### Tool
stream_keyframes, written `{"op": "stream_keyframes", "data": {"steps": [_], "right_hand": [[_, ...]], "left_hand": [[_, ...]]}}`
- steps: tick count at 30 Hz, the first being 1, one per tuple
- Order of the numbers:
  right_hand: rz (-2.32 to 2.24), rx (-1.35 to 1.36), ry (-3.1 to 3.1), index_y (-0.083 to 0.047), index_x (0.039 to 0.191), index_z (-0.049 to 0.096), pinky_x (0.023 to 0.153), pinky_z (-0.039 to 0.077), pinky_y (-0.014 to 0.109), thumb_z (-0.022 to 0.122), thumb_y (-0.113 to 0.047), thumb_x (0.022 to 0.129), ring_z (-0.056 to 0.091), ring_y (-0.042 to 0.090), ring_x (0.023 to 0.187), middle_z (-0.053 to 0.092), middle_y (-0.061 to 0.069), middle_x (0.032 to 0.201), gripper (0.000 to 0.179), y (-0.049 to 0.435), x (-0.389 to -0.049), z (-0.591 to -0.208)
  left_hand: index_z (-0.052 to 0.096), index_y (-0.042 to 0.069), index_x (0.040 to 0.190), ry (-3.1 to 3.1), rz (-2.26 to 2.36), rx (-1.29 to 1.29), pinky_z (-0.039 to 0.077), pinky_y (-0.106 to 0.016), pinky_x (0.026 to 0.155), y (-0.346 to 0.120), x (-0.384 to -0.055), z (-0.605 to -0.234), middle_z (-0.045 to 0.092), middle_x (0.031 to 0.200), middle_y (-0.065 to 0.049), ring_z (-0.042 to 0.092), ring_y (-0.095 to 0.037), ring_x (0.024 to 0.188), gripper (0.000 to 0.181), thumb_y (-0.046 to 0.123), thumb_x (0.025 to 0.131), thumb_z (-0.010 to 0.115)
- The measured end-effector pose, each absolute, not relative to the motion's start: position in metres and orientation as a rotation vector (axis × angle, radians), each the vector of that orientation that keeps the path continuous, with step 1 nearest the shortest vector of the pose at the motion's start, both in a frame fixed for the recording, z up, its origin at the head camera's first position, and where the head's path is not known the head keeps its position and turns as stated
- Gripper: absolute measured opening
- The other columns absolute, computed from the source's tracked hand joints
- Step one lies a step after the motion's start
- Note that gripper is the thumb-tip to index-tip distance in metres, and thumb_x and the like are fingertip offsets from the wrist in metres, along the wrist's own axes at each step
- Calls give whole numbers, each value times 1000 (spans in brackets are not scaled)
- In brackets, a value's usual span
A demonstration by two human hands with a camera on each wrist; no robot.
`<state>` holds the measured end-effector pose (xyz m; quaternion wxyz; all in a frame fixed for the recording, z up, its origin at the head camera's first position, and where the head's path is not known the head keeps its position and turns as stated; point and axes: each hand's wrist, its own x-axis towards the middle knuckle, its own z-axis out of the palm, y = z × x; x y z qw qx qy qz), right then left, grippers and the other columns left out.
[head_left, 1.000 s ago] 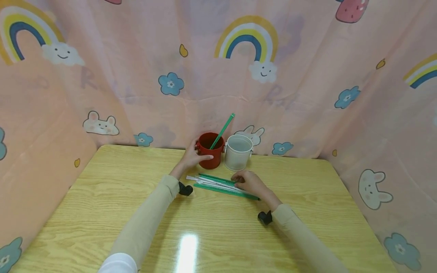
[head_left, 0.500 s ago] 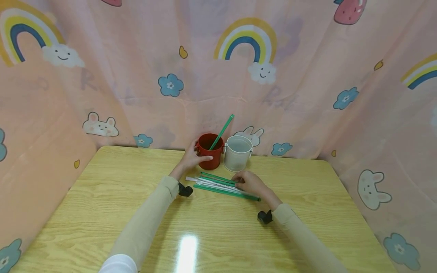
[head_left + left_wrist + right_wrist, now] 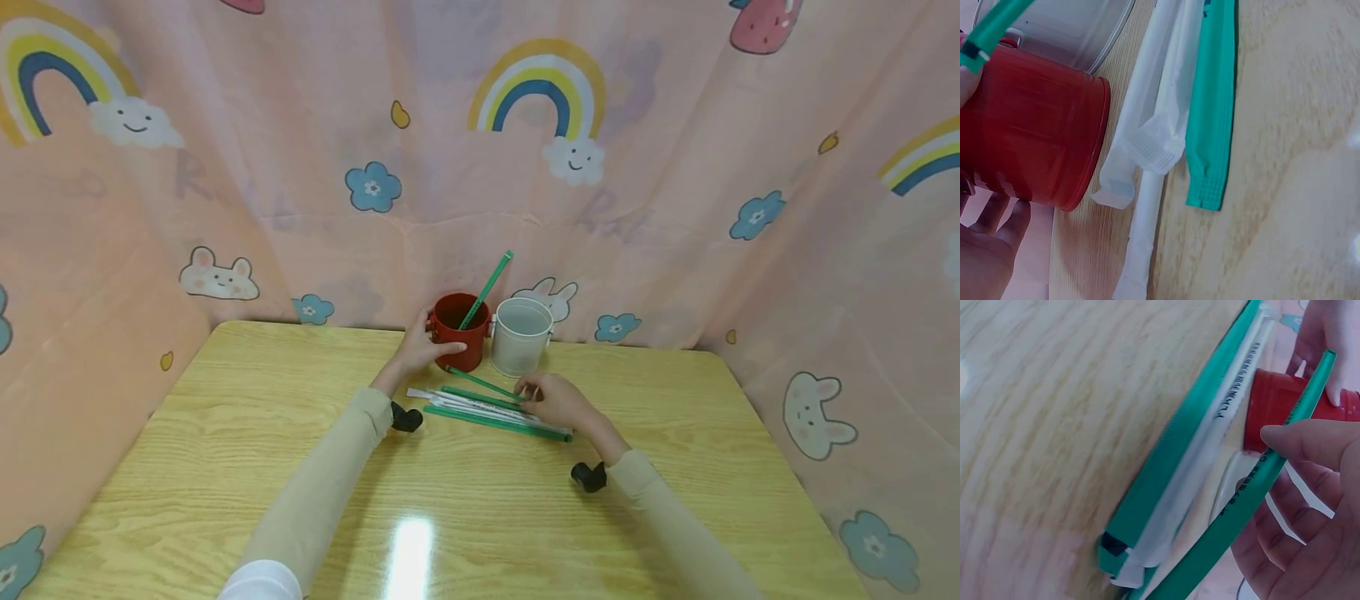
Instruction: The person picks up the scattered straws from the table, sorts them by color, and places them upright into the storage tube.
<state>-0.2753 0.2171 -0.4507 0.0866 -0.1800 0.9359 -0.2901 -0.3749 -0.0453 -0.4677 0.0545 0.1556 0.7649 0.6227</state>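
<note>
My left hand (image 3: pixel 420 346) holds the red bucket (image 3: pixel 474 337) by its left side, thumb across the front. Inside that bucket a green wrapped straw (image 3: pixel 489 285) leans to the right, its top end well above the rim. My right hand (image 3: pixel 558 400) pinches another green paper-wrapped straw (image 3: pixel 1241 503) between thumb and fingers, its far end raised towards the red bucket. Under it on the table lie white wrapped straws (image 3: pixel 1169 87) and green wrapped straws (image 3: pixel 1213 112), side by side. Dark printing shows on the wrappers.
A white bucket (image 3: pixel 519 343) stands upright close against the red one's right side. Behind both, a pink patterned curtain (image 3: pixel 427 250) hangs at the back edge of the wooden table (image 3: pixel 300 500). Black wrist cameras (image 3: pixel 588 477) sit below each hand.
My right hand has lifted a green straw off the group; its left end has risen towards the red bucket. My left hand stays on the bucket.
</note>
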Motion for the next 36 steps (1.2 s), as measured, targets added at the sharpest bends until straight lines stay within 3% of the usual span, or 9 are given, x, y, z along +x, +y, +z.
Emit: {"op": "stream_keyframes", "data": {"steps": [8, 30, 36], "right_hand": [[-910, -619, 2855, -8, 105, 66, 66, 46, 29, 63, -7, 88, 56, 15, 78, 64, 5, 87, 17, 218, -275, -440], [-1371, -544, 2890, -2, 112, 63, 77, 54, 37, 63, -10, 91, 61, 24, 88, 66, 13, 96, 22, 207, -275, -410], [-1519, -546, 2876, 0, 110, 62, 74, 52, 29, 63, -8, 92, 61, 22, 88, 65, 16, 96, 21, 204, -280, -402]], "left_hand": [[28, 10, 147, 2322, 1904, 476, 44, -47, 102, -46, -376, -468, 43, 143, -12, 45, -32, 125, 83, 10, 80, 77], [29, 9, 145, 2326, 1897, 467, 42, -48, 104, -45, -377, -471, 44, 142, -12, 45, -32, 124, 83, 13, 79, 79], [31, 11, 144, 2331, 1912, 455, 43, -48, 103, -45, -377, -470, 45, 141, -10, 45, -30, 124, 81, 12, 78, 79]]}}
